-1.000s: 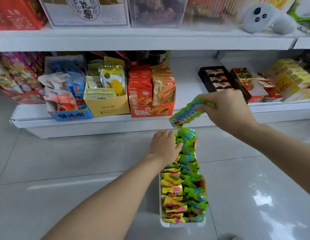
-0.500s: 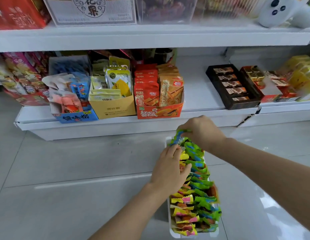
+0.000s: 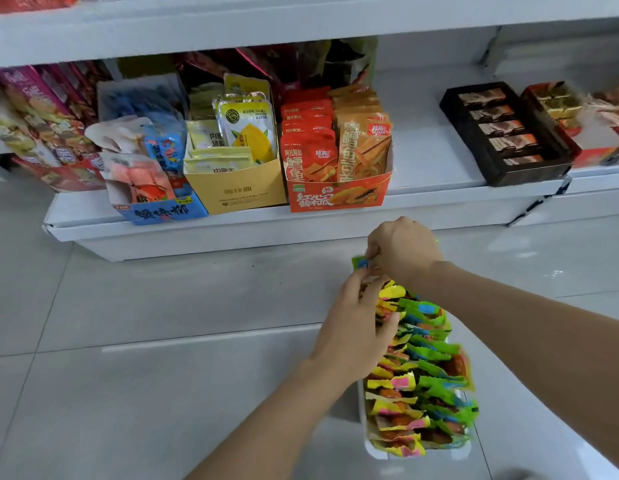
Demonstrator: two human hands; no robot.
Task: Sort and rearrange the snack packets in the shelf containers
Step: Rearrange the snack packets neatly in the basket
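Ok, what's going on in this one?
A person is filling a white tray that sits on the tiled floor in front of a low snack shelf. The tray holds two rows of packets, yellow-pink on the left and green-blue on the right. The right hand pinches a green-blue packet at the tray's far end, while the left hand rests on the packets beside it.
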